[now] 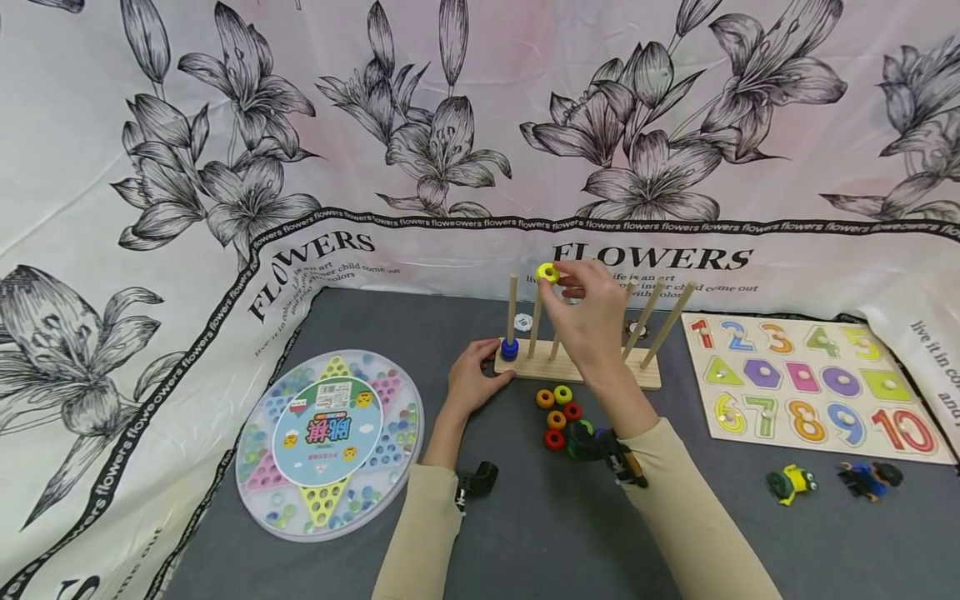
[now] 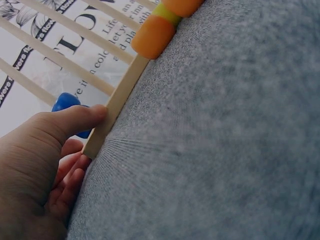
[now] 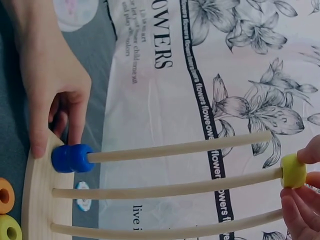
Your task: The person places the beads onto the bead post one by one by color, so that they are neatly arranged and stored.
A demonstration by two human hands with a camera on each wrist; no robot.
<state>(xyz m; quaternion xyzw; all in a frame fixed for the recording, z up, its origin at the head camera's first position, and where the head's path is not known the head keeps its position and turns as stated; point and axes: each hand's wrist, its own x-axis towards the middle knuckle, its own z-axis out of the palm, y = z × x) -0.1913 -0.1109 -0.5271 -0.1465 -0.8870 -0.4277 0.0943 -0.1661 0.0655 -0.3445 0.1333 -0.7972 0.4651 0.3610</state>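
My right hand (image 1: 592,317) pinches a yellow bead (image 1: 542,277) between thumb and fingers, at the top of the second peg (image 1: 535,325) of a wooden peg rack. In the right wrist view, the peg's tip meets the yellow bead (image 3: 296,171). My left hand (image 1: 471,379) grips the left end of the rack's base (image 1: 581,372), thumb on its front edge. Two blue beads (image 3: 62,159) sit stacked at the foot of the leftmost peg (image 1: 512,304). My right hand hides part of the middle pegs in the head view.
Loose beads, among them an orange bead (image 1: 544,406) and a red bead (image 1: 554,447), lie before the rack. A round Chinese checkers board (image 1: 408,450) lies left. A number puzzle board (image 1: 757,423) lies right, with a frog figure (image 1: 791,483) and a blue-clad figure (image 1: 870,481) before it.
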